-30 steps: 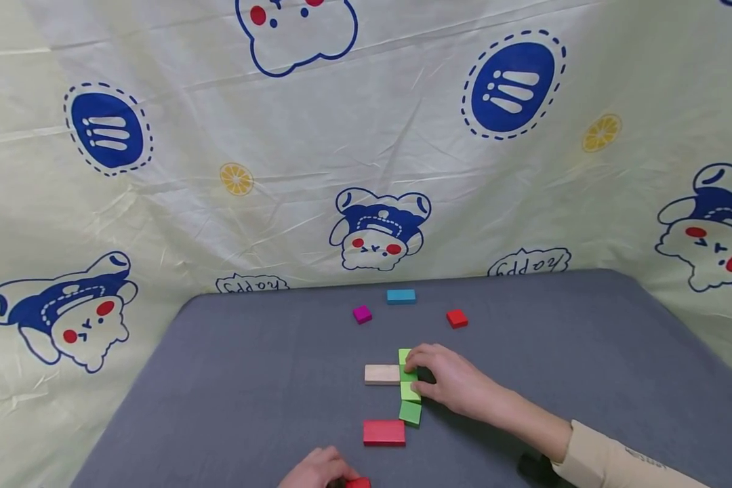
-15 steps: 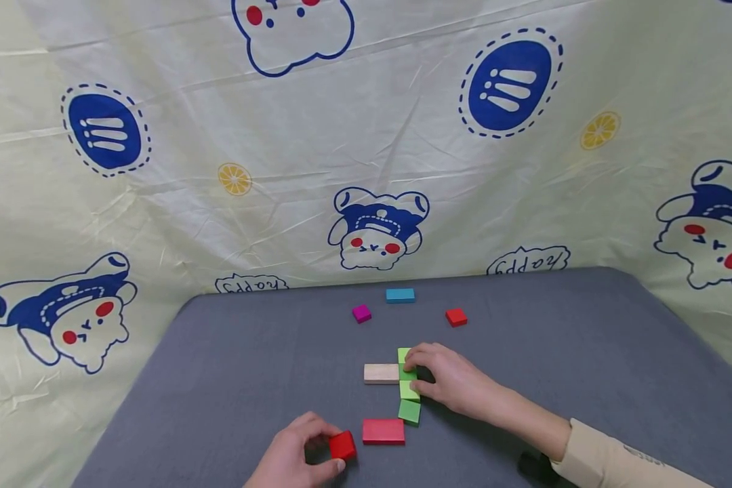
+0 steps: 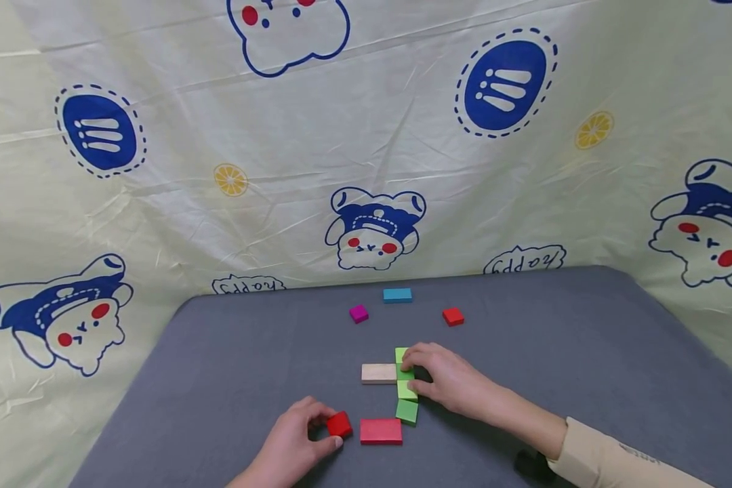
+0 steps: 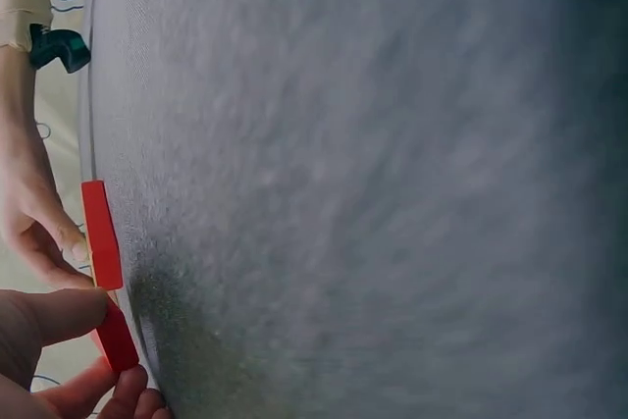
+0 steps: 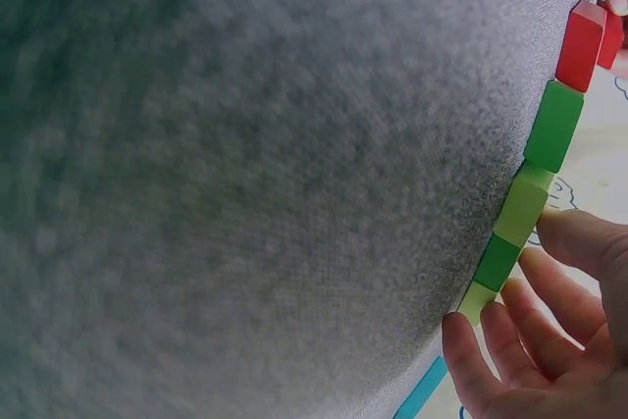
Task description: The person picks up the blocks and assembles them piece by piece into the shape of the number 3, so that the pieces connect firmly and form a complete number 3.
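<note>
My left hand (image 3: 293,434) pinches a small red block (image 3: 339,424) between thumb and fingers, left of a larger red rectangular block (image 3: 381,434). In the left wrist view the small red block (image 4: 118,342) shows close to the larger one. My right hand (image 3: 448,379) touches a line of green blocks with its fingertips; its thumb lies against a light green block (image 5: 522,211) and the other fingers spread along the line. A darker green block (image 3: 407,411) sits slightly turned at the near end. A pale wooden block (image 3: 378,374) adjoins the line on its left.
Farther back on the grey table (image 3: 250,352) lie a magenta block (image 3: 358,314), a blue block (image 3: 398,295) and a red block (image 3: 453,316). A printed curtain (image 3: 280,135) hangs behind the table. A dark object (image 3: 533,468) is beneath the right forearm.
My left hand has come up from the bottom edge, carrying the small red block forward to beside the larger red block. My right hand stays at the green blocks.
</note>
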A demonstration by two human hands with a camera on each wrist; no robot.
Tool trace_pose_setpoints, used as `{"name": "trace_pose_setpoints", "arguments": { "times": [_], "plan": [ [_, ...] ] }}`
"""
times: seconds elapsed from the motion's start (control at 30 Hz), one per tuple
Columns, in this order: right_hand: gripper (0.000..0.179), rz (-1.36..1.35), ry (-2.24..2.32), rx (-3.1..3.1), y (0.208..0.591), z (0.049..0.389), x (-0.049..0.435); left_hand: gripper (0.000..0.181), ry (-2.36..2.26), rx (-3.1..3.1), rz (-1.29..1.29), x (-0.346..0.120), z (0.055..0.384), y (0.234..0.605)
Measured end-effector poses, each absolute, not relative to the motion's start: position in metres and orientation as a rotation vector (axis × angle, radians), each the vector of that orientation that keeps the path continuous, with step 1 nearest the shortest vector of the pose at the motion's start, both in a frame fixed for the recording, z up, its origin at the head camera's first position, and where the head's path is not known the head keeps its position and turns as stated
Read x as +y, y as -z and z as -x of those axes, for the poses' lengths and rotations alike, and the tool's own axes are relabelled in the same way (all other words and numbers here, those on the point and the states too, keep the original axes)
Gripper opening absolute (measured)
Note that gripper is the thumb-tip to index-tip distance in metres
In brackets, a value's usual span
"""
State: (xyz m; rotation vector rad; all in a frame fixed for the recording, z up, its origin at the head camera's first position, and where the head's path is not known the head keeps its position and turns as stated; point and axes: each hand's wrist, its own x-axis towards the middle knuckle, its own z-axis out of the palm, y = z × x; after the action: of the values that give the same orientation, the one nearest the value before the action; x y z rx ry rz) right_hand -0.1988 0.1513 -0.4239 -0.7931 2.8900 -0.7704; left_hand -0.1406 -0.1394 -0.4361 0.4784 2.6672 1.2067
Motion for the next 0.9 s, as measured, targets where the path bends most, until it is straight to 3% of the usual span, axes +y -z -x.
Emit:
{"name": "trace_pose_setpoints", "arguments": {
  "times": [0.9],
  "plan": [
    [0.025, 0.758, 0.771, 2.889, 0.421, 0.197, 0.151, 0.025, -1.103, 2.810, -0.537, -0.128, 0.149, 0.442]
  ]
}}
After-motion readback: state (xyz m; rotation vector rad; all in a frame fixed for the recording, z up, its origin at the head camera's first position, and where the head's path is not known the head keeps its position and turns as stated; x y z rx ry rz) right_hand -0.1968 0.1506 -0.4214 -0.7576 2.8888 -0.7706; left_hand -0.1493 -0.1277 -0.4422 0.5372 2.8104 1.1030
